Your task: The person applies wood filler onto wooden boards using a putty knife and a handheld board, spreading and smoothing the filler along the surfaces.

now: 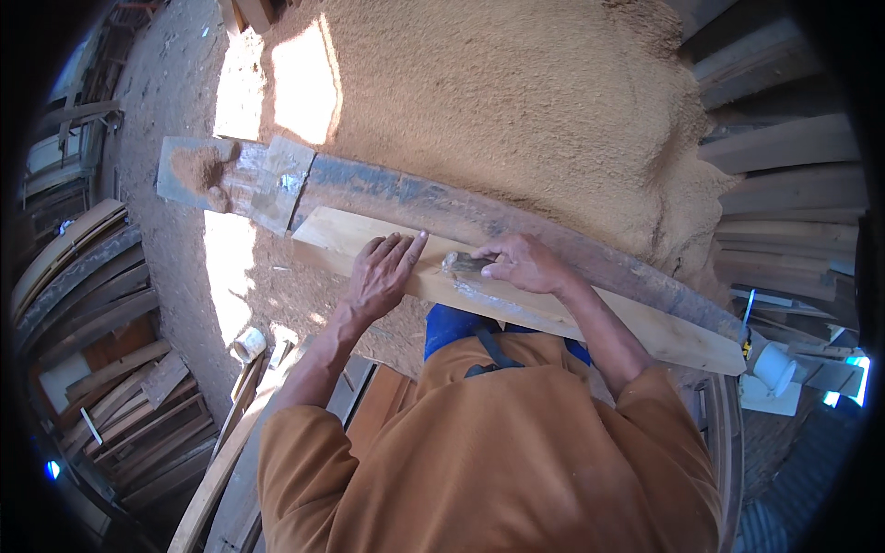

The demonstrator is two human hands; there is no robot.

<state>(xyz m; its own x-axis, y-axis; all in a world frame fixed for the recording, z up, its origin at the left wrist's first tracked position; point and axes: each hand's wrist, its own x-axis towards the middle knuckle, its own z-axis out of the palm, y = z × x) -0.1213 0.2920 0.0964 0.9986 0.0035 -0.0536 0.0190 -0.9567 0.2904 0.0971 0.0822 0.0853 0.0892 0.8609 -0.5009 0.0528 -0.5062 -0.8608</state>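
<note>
A long pale wooden board lies across in front of me. My left hand rests on it toward its left part, fingers stretched out and holding nothing. To the right, my right hand is closed, thumb and fingers around the end of a small dark piece with a pale, shiny end. That piece is low over the board or on it; its exact kind cannot be made out. A whitish smear marks the wood just on the near side of it.
Behind the board runs a worn, dark plank, with flat pieces and a heap of sawdust at its left end. A large sawdust pile spreads beyond. Stacked timber stands right, more planks left. White containers flank the work.
</note>
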